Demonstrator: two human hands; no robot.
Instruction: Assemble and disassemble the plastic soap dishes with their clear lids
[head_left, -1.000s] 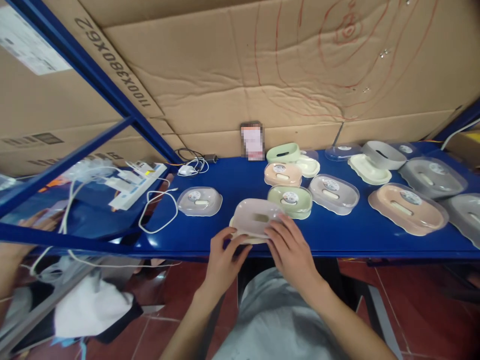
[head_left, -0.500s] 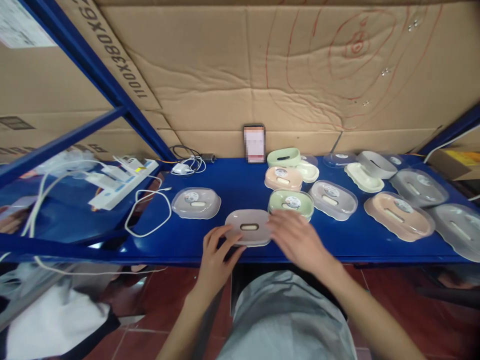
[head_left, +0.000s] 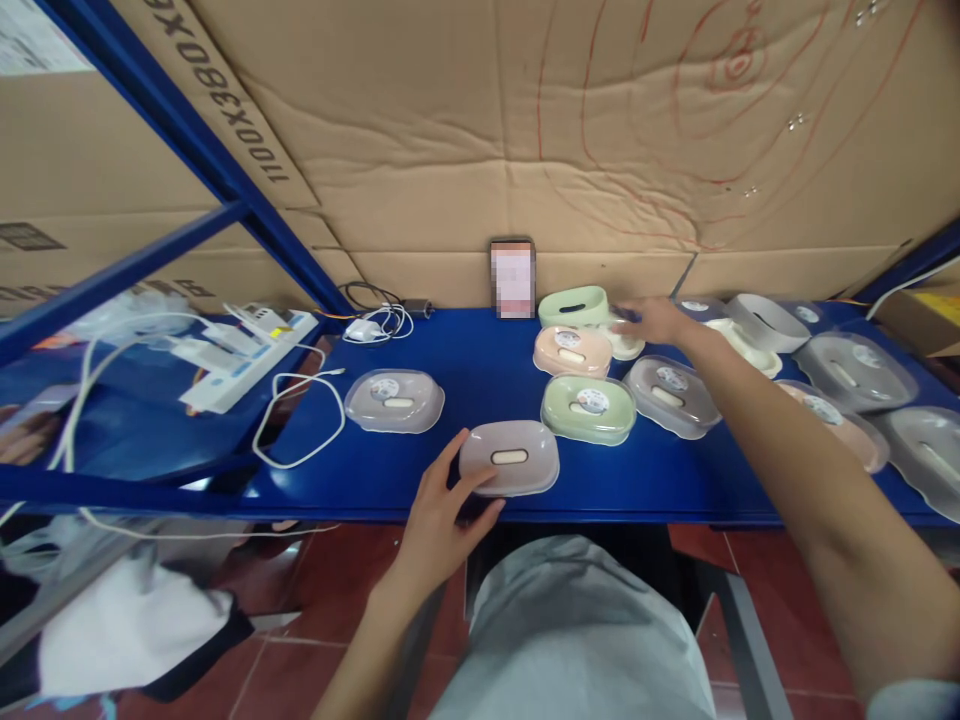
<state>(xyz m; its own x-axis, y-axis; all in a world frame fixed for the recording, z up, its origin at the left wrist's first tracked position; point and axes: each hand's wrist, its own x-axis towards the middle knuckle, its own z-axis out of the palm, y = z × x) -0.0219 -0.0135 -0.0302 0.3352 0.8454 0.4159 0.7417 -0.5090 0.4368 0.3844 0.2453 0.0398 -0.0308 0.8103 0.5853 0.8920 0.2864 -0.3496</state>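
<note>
A mauve soap dish [head_left: 517, 475] with a cream slot in its top lies near the table's front edge. My left hand [head_left: 442, 515] is closed around its left end, a finger on top by the slot and the thumb at the front side. My right hand [head_left: 656, 320] is stretched to the back, its blurred fingertips at a clear plastic lid beside a green slotted cover [head_left: 574, 306]. Whether those fingers grip the lid does not show. Below them a cream tray [head_left: 628, 348] is partly covered. A green soap dish [head_left: 589, 425] and a peach one [head_left: 572, 362] stand nearby.
More lidded soap dishes stand at left [head_left: 395, 418] and right [head_left: 855, 365]. A phone [head_left: 513, 280] leans on the cardboard wall [head_left: 420, 150]. A power strip [head_left: 251, 360] with white cables lies at left. My right forearm crosses above the right-hand dishes.
My right hand has left the mauve soap dish and moved back and right to the clear lid. My left hand stays at the dish. The view has shifted slightly.
</note>
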